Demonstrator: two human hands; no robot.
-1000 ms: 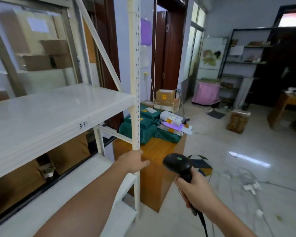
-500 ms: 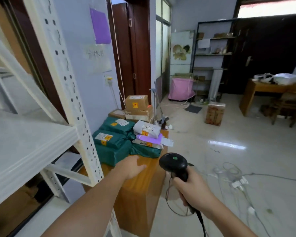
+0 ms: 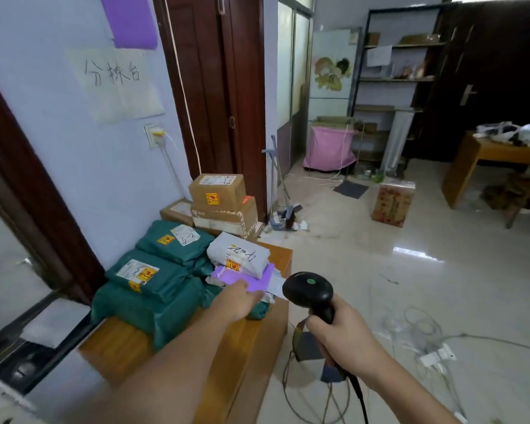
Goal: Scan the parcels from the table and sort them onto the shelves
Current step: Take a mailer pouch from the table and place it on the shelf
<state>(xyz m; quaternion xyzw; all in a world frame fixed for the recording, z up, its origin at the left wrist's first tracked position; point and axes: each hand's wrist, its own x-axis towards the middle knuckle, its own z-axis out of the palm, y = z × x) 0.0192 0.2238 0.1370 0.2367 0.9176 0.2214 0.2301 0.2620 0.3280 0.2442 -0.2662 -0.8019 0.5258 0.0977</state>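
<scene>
The right hand (image 3: pixel 346 338) gripped a black scanner (image 3: pixel 311 293) by its handle, just off the wooden table's (image 3: pixel 242 347) near corner. The left hand (image 3: pixel 237 299), fingers extended, reached onto the purple parcel (image 3: pixel 254 281) at the table's front edge. Behind it lay a white parcel (image 3: pixel 239 254), green parcels (image 3: pixel 153 280) beside it, cardboard boxes (image 3: pixel 221 203) farthest back.

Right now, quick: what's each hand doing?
Left hand: reaching onto the purple parcel; whether it grips cannot be told.
Right hand: fingers wrapped round the barcode scanner.
</scene>
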